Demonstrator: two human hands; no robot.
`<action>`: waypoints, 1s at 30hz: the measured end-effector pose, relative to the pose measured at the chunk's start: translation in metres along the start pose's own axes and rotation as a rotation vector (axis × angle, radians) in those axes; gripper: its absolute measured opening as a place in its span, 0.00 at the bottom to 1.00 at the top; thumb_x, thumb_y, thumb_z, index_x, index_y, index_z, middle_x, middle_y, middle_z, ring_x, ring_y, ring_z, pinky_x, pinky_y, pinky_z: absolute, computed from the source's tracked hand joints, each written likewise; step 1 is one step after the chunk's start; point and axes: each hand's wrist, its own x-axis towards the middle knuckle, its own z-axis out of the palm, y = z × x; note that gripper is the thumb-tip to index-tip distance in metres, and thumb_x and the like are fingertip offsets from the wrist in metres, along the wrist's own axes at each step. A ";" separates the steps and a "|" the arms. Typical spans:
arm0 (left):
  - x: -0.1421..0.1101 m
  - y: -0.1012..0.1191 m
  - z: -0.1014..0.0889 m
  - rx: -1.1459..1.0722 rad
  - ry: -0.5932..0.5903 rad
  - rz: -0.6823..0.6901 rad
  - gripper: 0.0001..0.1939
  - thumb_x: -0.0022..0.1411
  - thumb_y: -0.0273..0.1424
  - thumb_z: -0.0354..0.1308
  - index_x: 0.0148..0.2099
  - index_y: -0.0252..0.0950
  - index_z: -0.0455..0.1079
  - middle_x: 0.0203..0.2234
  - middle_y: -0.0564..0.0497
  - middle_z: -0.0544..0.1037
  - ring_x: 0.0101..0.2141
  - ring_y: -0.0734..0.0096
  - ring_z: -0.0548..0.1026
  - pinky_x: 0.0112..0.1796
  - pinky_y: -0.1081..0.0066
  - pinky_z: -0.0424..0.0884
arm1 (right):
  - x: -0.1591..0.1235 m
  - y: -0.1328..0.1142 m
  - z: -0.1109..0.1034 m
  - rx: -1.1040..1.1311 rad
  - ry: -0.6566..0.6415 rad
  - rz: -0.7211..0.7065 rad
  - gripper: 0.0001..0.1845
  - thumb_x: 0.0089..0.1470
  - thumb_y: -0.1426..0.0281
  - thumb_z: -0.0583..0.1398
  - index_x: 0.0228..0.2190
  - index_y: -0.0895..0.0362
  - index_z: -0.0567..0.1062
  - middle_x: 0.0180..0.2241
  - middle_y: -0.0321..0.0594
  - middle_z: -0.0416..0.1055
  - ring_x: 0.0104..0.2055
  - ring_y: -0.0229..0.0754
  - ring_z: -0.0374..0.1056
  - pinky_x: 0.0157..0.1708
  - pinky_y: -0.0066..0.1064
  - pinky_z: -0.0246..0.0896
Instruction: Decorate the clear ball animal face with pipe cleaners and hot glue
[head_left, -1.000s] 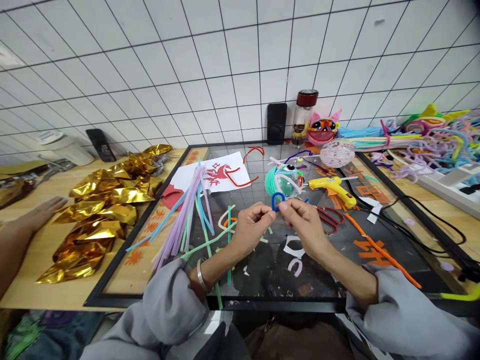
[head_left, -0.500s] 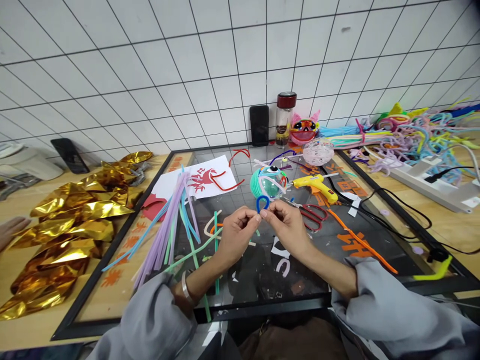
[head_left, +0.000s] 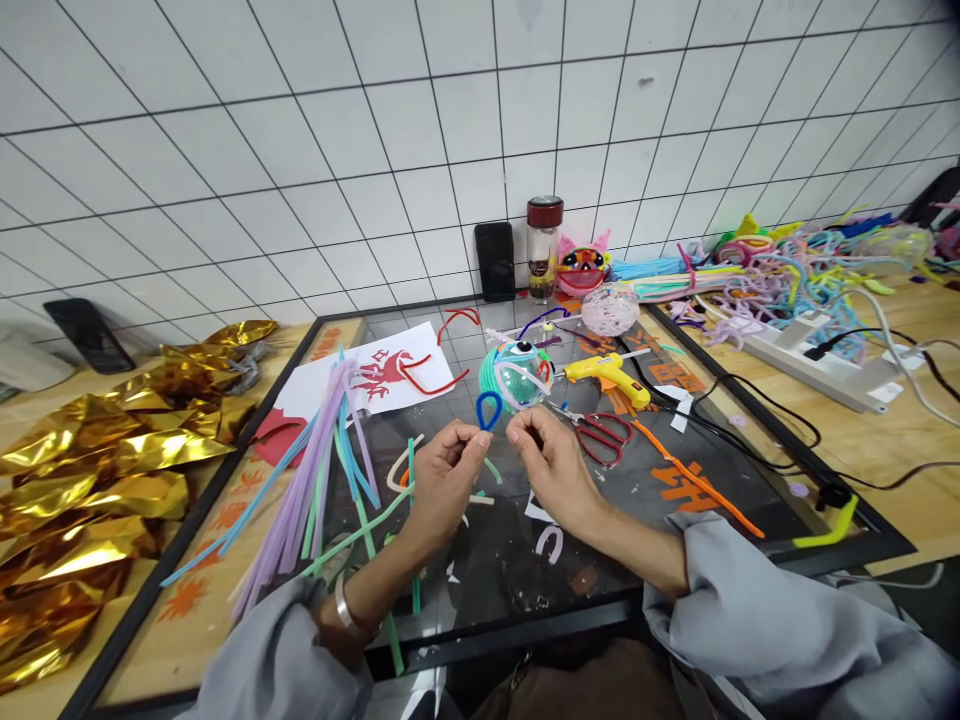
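My left hand (head_left: 448, 478) pinches a blue pipe cleaner (head_left: 489, 410) bent into a small loop that stands up from the fingertips. Just to its right, my right hand (head_left: 556, 472) has its thumb and fingers closed, and nothing shows between them; a small gap parts it from the loop. Right behind the loop sits a round clear ball (head_left: 517, 380) wrapped partly in green coils, with a black-and-white eye and a pale lilac strip. Red-handled scissors (head_left: 604, 437) lie beyond my right hand, and a yellow glue gun (head_left: 611, 377) rests behind them.
Purple, blue and green pipe cleaners (head_left: 300, 480) lie left on the black-framed glass board, near white paper with a red cutout (head_left: 390, 375). Gold foil (head_left: 112, 480) covers the left table. A jar (head_left: 543, 255), phone (head_left: 495, 262) and power strip (head_left: 817, 362) stand behind; black cables (head_left: 750, 450) run right.
My right hand has let go of the blue loop and moved slightly away from it. The loop stays in my left hand. The view has shifted a little to the right.
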 end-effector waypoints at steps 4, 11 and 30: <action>0.000 0.002 -0.001 0.054 -0.018 0.065 0.11 0.59 0.35 0.61 0.28 0.35 0.69 0.17 0.59 0.63 0.19 0.80 0.59 0.22 0.77 0.56 | 0.000 -0.001 0.001 0.064 -0.061 0.006 0.08 0.59 0.67 0.54 0.29 0.55 0.67 0.28 0.34 0.63 0.31 0.37 0.59 0.33 0.30 0.54; -0.002 0.006 0.000 0.157 -0.099 0.133 0.12 0.61 0.34 0.59 0.27 0.34 0.70 0.20 0.57 0.64 0.21 0.79 0.61 0.24 0.75 0.57 | 0.002 0.001 0.001 0.073 -0.032 -0.027 0.14 0.58 0.66 0.56 0.22 0.54 0.61 0.24 0.32 0.59 0.30 0.37 0.57 0.31 0.31 0.51; 0.005 -0.001 -0.006 0.003 0.080 0.020 0.16 0.59 0.42 0.62 0.28 0.36 0.64 0.16 0.60 0.62 0.18 0.80 0.60 0.22 0.78 0.58 | -0.018 0.000 0.014 -0.372 -0.184 -0.538 0.16 0.66 0.66 0.53 0.26 0.55 0.68 0.26 0.36 0.65 0.27 0.37 0.60 0.28 0.31 0.51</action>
